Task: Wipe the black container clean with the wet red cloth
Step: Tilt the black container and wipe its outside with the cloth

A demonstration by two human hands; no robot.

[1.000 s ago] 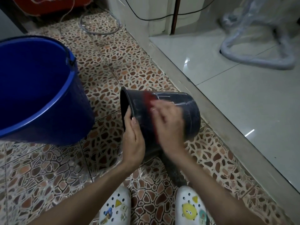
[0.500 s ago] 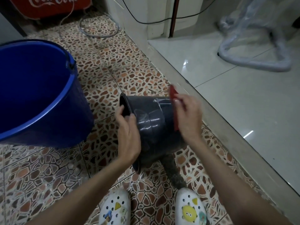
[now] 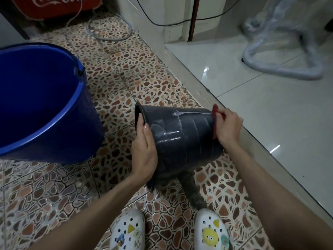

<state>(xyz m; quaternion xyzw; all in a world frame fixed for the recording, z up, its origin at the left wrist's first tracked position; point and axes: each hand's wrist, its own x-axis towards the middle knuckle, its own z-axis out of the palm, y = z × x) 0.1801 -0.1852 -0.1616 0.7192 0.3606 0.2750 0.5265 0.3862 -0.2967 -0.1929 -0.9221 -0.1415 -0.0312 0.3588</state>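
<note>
Your left hand (image 3: 144, 150) grips the rim of the black container (image 3: 182, 136), held tipped above the floor between your feet and the blue bucket (image 3: 45, 109), while your right hand (image 3: 228, 127) pinches the wet red cloth (image 3: 214, 112) at its base, so the slick wall could slip and drop.

This looks like a home's wash or utility corner. The pebble-patterned tile floor (image 3: 115, 87) under the grip is wet-looking and sits a step lower than the glossy pale tiles (image 3: 270, 114) to its right, parted by a raised sill (image 3: 198, 83). A large blue bucket (image 3: 45, 105) stands left of the grip. Beyond it lie a coiled hose (image 3: 110, 31) and a red Coca-Cola cooler (image 3: 54, 6). White charm-studded clogs (image 3: 128, 233) show below.
</note>
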